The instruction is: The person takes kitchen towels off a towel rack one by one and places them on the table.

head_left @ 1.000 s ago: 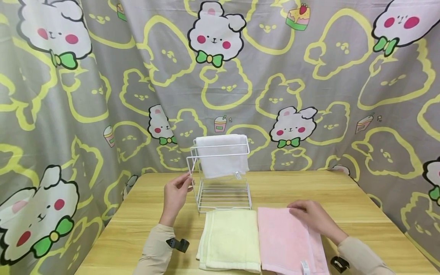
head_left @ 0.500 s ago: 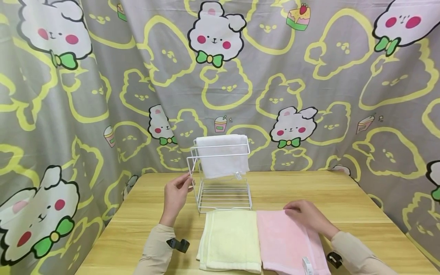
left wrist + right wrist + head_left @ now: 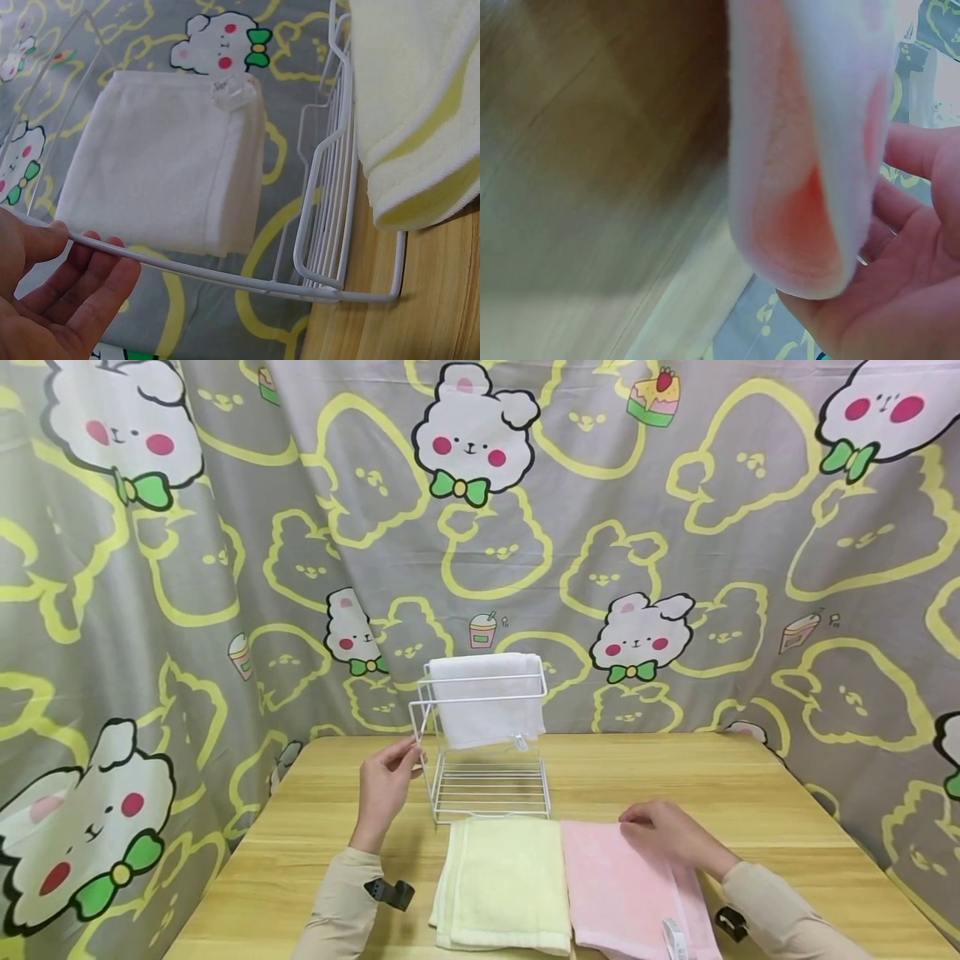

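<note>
My left hand (image 3: 385, 783) grips the side wire of a white wire rack (image 3: 491, 814), thumb on one side and fingertips on the other in the left wrist view. Over the rack's upper bars hangs a folded white towel (image 3: 483, 718), its small tag at the lower edge. A folded pink towel (image 3: 618, 885) lies in front of the rack on the right. My right hand (image 3: 675, 835) holds this towel near its far edge; the right wrist view shows its rounded fold (image 3: 795, 225) between thumb and fingers, with some fingertips hidden behind the cloth.
A folded pale yellow towel (image 3: 506, 885) lies left of the pink one, close to the rack's front. All stand on a wooden table (image 3: 300, 835). A patterned curtain (image 3: 480, 552) hangs behind and to the sides.
My right hand has shifted slightly left, and the pink towel's far edge has moved with it. The tag on the pink towel stands up a little more. My left hand stays on the rack.
</note>
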A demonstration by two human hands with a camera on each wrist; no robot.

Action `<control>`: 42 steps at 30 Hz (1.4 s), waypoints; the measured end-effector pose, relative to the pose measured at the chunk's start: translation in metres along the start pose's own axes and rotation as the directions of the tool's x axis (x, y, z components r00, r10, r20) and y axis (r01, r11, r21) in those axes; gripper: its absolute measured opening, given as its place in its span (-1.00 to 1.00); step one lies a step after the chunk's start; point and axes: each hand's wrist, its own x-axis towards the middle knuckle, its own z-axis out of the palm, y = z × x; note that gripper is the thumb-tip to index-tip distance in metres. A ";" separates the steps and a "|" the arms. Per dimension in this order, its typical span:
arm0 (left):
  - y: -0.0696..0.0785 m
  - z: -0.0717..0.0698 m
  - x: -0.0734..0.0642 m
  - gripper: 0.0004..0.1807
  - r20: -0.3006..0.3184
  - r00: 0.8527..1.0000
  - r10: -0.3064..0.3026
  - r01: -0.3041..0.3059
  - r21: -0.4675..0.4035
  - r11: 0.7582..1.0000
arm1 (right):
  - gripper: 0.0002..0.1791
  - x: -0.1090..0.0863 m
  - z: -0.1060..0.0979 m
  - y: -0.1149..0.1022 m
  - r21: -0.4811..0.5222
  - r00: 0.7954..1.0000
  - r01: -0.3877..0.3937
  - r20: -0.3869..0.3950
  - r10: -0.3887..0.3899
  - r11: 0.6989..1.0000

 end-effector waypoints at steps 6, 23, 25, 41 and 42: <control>0.002 0.000 0.000 -0.70 -0.001 1.000 -0.011 0.011 -0.007 1.000 | -0.73 0.002 -0.003 -0.004 -0.010 1.000 -0.016 0.015 0.016 1.000; -0.001 -0.001 0.000 -0.69 0.000 1.000 -0.009 0.009 -0.005 1.000 | -0.71 0.020 -0.038 -0.030 -0.054 0.994 0.048 -0.099 -0.053 0.997; -0.001 -0.001 0.000 -0.69 0.000 1.000 -0.012 0.012 -0.010 1.000 | -0.71 0.023 -0.045 -0.037 -0.061 0.989 0.063 -0.131 -0.071 0.996; -0.004 0.000 -0.001 -0.71 -0.012 0.999 0.034 -0.034 -0.013 0.999 | -0.74 0.069 -0.076 -0.089 -0.058 0.956 0.127 -0.260 -0.138 0.990; -0.004 0.000 -0.001 -0.71 -0.011 1.000 0.026 -0.026 -0.013 1.000 | -0.74 0.072 -0.078 -0.093 -0.064 0.954 0.135 -0.262 -0.148 0.989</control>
